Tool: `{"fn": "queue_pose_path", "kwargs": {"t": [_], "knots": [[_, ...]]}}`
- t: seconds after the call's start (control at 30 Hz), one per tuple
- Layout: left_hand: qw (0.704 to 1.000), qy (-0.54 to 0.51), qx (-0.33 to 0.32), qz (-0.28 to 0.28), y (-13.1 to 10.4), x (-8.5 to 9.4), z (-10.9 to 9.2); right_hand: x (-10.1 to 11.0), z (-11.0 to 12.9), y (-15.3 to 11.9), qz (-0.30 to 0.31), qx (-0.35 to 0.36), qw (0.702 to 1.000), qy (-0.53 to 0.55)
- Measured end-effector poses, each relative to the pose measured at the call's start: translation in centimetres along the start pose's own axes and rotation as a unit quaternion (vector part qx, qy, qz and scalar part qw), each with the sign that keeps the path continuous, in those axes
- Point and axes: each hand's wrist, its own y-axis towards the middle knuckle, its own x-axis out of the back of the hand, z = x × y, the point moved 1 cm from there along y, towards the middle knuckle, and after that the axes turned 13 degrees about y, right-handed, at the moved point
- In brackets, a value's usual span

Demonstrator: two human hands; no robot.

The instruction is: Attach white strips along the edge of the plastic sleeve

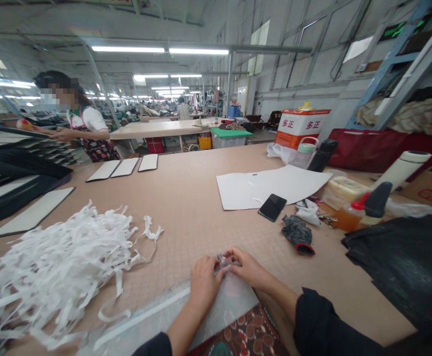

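Both my hands are close together at the table's near edge, fingers closed in a pinch. My left hand (205, 279) and my right hand (248, 268) grip a crumpled, gathered end of a clear plastic sheet (234, 296); whether it is a bag I cannot tell. The plastic spreads beneath my forearms and off to the left, where a long white strip (141, 319) shows on it. Patterned brown fabric (253, 331) lies against its near edge. To the left of my hands rises a big tangled heap of white fabric strips (67, 262).
White, dark-edged panels (33, 210) lie at the left. Rightward are a white sheet (271, 185), a phone (272, 207), a dark grey knitted glove (298, 235), a bottle of amber liquid (349, 216) and black material (394, 272). A co-worker (89, 123) stands across the table, at left.
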Motion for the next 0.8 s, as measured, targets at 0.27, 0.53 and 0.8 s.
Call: {"fn": "queue_pose_path", "kwargs": {"t": [0.27, 0.53, 0.8], "knots": [[0.998, 0.045, -0.046, -0.026, -0.2, -0.3, -0.7, 0.0, -0.7, -0.1, -0.059, 0.002, 0.996, -0.067], [0.978, 0.156, -0.117, -0.077, -0.7, -1.7, -1.0, -0.6, -0.4, -0.5, -0.071, 0.082, 0.948, -0.299], [0.967, 0.189, -0.162, -0.052, -1.1, -1.3, -1.3, 0.3, 0.6, 0.7, -0.019, 0.027, 0.944, -0.329]]}}
